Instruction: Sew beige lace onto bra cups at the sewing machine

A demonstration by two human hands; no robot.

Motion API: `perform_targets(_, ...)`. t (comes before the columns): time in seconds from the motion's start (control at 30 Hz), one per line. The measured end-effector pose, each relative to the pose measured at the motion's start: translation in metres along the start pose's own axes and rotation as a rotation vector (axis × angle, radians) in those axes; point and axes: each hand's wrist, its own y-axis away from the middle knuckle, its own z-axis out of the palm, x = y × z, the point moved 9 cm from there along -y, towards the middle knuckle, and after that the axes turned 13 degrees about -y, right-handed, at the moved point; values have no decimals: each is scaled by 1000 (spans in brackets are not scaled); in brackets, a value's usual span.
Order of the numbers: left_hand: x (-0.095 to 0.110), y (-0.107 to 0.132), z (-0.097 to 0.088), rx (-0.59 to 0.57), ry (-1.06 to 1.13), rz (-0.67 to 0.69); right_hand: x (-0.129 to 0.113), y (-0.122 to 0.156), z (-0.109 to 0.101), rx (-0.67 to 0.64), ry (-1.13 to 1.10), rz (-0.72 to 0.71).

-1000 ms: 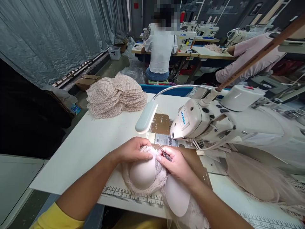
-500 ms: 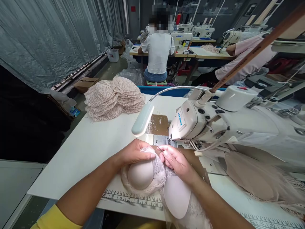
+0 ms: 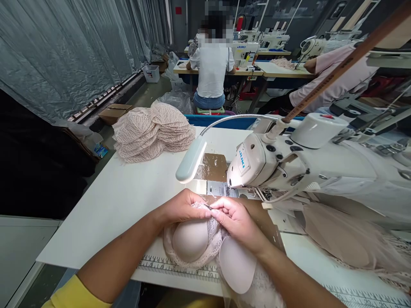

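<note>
A pale pink lace bra (image 3: 190, 240) with smooth moulded cups lies at the table's front edge, one cup facing up and the other (image 3: 237, 265) hanging over the edge. My left hand (image 3: 183, 208) is closed on the upper lace edge, thumb on top. Close beside it, my right hand (image 3: 231, 216) pinches a small, thin, dark tool (image 3: 207, 206) whose tip meets the lace by my left thumb. The tool's exact kind is too small to tell. Both hands are just in front of the sewing machine (image 3: 253, 160) and its needle plate (image 3: 220, 188).
A stack of lace cups (image 3: 154, 132) stands at the table's back left. A lamp (image 3: 192, 160) on a bendy neck hangs over the work. Beige fabric (image 3: 340, 239) lies at right. A printed ruler (image 3: 180, 269) runs along the front edge. Co-workers (image 3: 212, 70) sit ahead.
My right hand has moved slightly left and in against the lace, bringing the small tool to my left thumb. My left hand keeps its hold on the bra.
</note>
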Motion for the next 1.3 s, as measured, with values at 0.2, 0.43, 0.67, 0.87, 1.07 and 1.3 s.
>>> perform_targets(0.2,-2,1,-2,-45,3,12,15,-4,-8,-62,-33,55)
perform_targets(0.43,-3,-1,1,-50,-58,22,8,-3,3,-113,-1,25)
perform_targets(0.67,-2,-4,1,-24,-141,17,2,-5,-3,-35,64,7)
perform_targets(0.87,0,4,-10,1,-250,63,-1,33,-63,39,463,196)
perform_targets(1.07,17,17,-3,206,-997,120,23,83,-75,82,670,192)
perform_targets(1.3,24,45,5,172,-1329,-22,-5,68,-39,85,625,-23)
